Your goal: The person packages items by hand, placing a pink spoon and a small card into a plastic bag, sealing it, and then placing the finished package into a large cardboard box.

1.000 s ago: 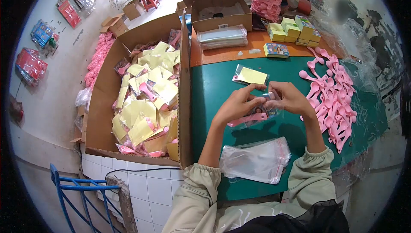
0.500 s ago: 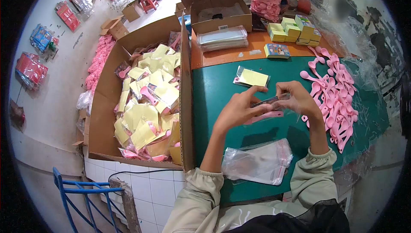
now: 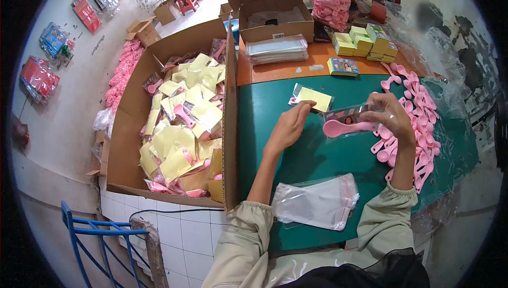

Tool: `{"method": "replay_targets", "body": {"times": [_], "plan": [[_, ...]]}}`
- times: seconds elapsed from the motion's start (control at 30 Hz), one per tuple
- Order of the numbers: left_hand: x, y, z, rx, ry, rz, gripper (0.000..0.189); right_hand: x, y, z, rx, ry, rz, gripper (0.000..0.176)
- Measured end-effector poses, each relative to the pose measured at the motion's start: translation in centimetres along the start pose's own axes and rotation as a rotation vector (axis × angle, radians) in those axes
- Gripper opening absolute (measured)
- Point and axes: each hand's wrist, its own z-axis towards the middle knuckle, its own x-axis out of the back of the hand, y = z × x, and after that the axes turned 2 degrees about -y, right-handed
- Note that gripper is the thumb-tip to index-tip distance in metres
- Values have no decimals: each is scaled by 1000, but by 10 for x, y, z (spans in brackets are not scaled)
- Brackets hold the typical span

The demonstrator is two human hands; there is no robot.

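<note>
My right hand [image 3: 396, 117] grips one end of a clear plastic bag. Inside it are a dark printed card [image 3: 346, 114] and a pink spoon [image 3: 346, 128], its bowl toward the left. My left hand [image 3: 288, 126] is closed in a pinch, apart from that bag; whatever its fingertips hold, if anything, is too small to make out. Just beyond those fingertips lies a bagged yellow card [image 3: 315, 97] on the green table mat [image 3: 259, 156]. Nearer my body rests a stack of clear plastic bags [image 3: 317, 200].
Loose pink spoons [image 3: 420, 124] are heaped on the right. To the left stands a large cardboard box [image 3: 125, 145] full of bagged cards and spoons. Card stacks [image 3: 377, 42], more plastic sleeves [image 3: 278, 51] and an open carton [image 3: 280, 29] line the back.
My hands have moved apart. The left has drawn away from the bag and closed into a pinch, while the right keeps the bag, now turned so card and spoon show.
</note>
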Motion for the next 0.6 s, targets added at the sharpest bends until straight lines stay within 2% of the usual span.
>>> {"method": "replay_targets", "body": {"times": [0.07,0.1,0.2,0.23,0.33,0.43,0.53,0.57,0.6], "plan": [[-8,-6,5,-100,31,326,37,12,-6,-4,20,29,-66,24],[-12,-5,10,-119,-38,366,41,14,-3,-4,86,32,-74,27],[-22,-5,21,21,-239,678,42,16,-8,-8,16,53,-92,26],[-27,-16,26,21,-207,805,45,15,-11,-8,15,41,-121,26],[-29,-32,27,-35,114,939,45,10,-12,-6,36,49,-209,24],[-22,-26,19,-188,309,682,39,0,8,5,84,180,-441,19],[-14,0,-11,304,130,-107,47,-35,11,15,189,403,-366,12],[-15,8,-22,366,69,-277,50,-44,15,17,176,353,-495,13],[-18,16,-35,426,10,-448,54,-55,16,16,236,210,-514,16]]}}
